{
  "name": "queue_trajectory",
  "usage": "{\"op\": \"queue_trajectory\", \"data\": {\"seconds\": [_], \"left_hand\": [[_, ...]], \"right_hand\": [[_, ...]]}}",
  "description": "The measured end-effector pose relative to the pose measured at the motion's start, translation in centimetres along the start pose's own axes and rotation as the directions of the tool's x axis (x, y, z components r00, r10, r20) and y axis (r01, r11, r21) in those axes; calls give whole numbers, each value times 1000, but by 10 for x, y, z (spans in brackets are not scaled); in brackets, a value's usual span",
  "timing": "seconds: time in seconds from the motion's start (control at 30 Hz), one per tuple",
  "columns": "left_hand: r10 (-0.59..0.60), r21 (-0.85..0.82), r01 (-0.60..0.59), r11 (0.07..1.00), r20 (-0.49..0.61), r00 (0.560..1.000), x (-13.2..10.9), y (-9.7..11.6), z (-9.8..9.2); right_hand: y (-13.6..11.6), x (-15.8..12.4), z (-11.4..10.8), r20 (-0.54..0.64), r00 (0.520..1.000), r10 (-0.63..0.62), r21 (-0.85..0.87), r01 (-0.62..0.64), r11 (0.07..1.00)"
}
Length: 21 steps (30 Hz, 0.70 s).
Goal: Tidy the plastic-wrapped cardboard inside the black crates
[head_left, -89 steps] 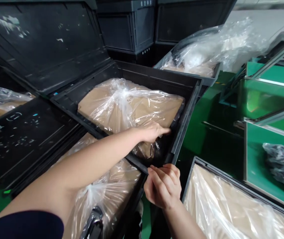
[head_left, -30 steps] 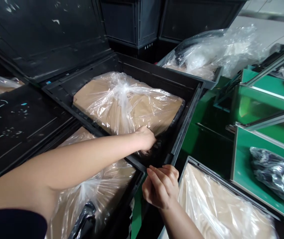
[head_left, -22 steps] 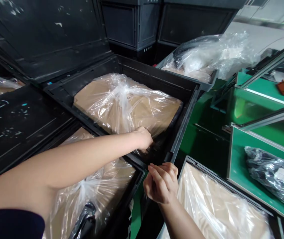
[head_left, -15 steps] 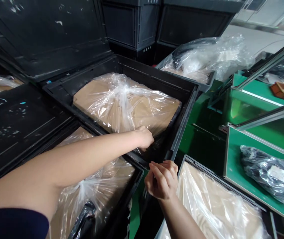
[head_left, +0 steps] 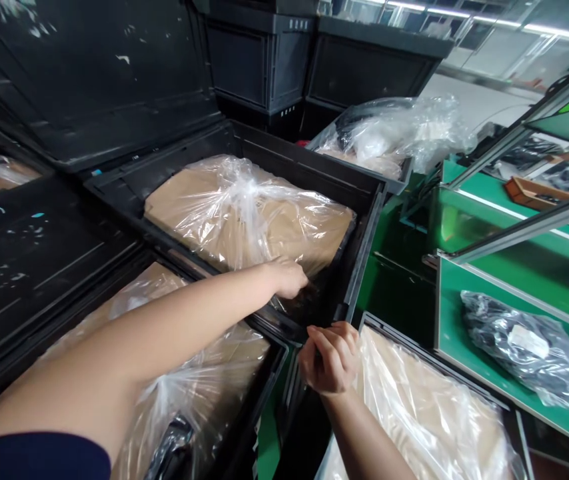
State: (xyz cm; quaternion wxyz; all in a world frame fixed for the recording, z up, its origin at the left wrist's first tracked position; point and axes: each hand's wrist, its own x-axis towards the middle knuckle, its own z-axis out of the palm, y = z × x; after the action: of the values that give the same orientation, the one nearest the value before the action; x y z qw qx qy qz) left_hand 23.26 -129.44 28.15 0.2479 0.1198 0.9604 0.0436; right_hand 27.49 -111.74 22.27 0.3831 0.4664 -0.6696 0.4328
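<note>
Black plastic crates crowd a workshop floor, with green shelving framed in grey metal rails [head_left: 514, 230] standing along the right side. At the centre sits an open black plastic crate [head_left: 364, 230], its hinged black lid [head_left: 89, 73] tipped up and back on the far left side. Inside it lies a flat brown cardboard pack wrapped in clear, crinkled plastic film [head_left: 244, 213], the film gathered into a knot near the middle; the pack fills most of the crate floor. The left hand [head_left: 287, 277] reaches across the crate's near wall and rests at the near right edge of this wrapped pack, fingers curled down into the film at that edge; whether they actually pinch the plastic cannot be told, since the fingertips are hidden. The right hand [head_left: 329, 357] hovers just outside the crate's near right corner, fingers bent loosely together with nothing visibly between them, close to the rim without clearly touching it. Below the left forearm another black crate holds a similar film-wrapped brown pack [head_left: 199, 373], and a third wrapped pack [head_left: 424, 413] lies in a crate at lower right. Farther back, a grey tray carries a heap of loose clear plastic bags [head_left: 394, 130]. On the green shelf at right rests a dark bundle in a clear bag [head_left: 519, 347].
</note>
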Motion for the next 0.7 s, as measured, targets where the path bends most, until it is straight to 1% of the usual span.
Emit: {"op": "queue_trajectory", "data": {"seconds": [0.03, 0.07, 0.1, 0.13, 0.17, 0.2, 0.23, 0.27, 0.3, 0.33, 0.4, 0.43, 0.47, 0.5, 0.6, 0.67, 0.7], "left_hand": [[6, -70, -11, 997, -79, 997, 1, -5, 0], [-15, -158, -14, 987, -178, 984, 1, -12, -1], [-80, -252, 6, 968, -283, 956, 2, -19, -2], [-187, -336, 54, 940, -379, 906, 2, -28, -4], [-312, -401, 120, 908, -457, 833, 3, -39, -6], [-425, -440, 196, 876, -515, 744, 3, -52, -8], [-525, -461, 290, 838, -541, 657, 3, -66, -10], [-604, -469, 386, 794, -539, 587, 2, -80, -10], [-649, -454, 464, 761, -515, 560, 1, -95, -10], [-692, -441, 534, 722, -448, 566, 0, -109, -9], [-726, -421, 595, 684, -317, 610, -3, -131, -5], [-740, -424, 615, 665, -263, 619, -4, -139, -3], [-751, -429, 628, 649, -233, 617, -5, -144, 0], [-771, -441, 645, 624, -212, 601, -5, -148, 1], [-848, -543, 672, 503, -159, 505, -5, -156, 6], [-870, -586, 673, 452, -124, 476, -4, -162, 8], [-873, -584, 679, 445, -114, 475, -4, -165, 8]], "right_hand": [[0, 0, 0, 0, 1000, -3, -3, 3, 1000], [0, 0, 0, 3, 1000, -8, -7, 8, 1000], [0, 1, 0, 6, 1000, -14, -11, 14, 1000], [0, 1, 0, 8, 1000, -19, -13, 19, 1000], [0, 2, 0, 7, 1000, -22, -14, 22, 1000], [0, 2, 0, 5, 1000, -23, -13, 23, 1000], [0, 2, 0, 0, 1000, -22, -11, 22, 1000], [0, 2, 0, -4, 1000, -19, -9, 19, 1000], [0, 2, 1, -7, 1000, -15, -10, 15, 1000], [0, 2, 1, -8, 1000, -12, -13, 12, 1000], [0, 3, 1, -7, 1000, -9, -19, 9, 1000], [0, 3, 1, -6, 1000, -10, -23, 10, 1000], [0, 3, 1, -2, 1000, -9, -25, 9, 1000], [0, 3, 1, -1, 1000, -8, -24, 8, 1000], [0, 4, 0, 7, 1000, -5, -23, 5, 1000], [0, 3, 0, 11, 1000, -3, -21, 4, 1000], [0, 3, 0, 12, 1000, -4, -19, 4, 1000]]}}
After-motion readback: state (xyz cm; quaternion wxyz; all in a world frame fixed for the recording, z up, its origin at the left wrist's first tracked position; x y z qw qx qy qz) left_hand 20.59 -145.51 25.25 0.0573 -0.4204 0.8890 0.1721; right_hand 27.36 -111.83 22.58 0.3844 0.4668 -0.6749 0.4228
